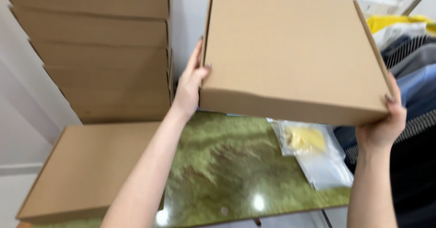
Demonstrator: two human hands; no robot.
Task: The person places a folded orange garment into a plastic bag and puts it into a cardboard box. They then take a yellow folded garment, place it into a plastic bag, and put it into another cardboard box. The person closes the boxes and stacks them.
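Note:
A flat brown cardboard box (290,51) is lifted above a green marbled table (227,164). My left hand (190,85) presses flat against its left side, fingers pointing up. Under its right front corner, my right hand (383,121) grips it from below, fingertips curled over the edge. The box is closed and tilted a little toward me.
A tall stack of several similar closed boxes (104,51) stands at the back left. Another flat box (86,169) lies at the table's front left. Clear plastic bags (313,148), one with something yellow inside, lie on the right. Clothes (413,73) are piled at the far right.

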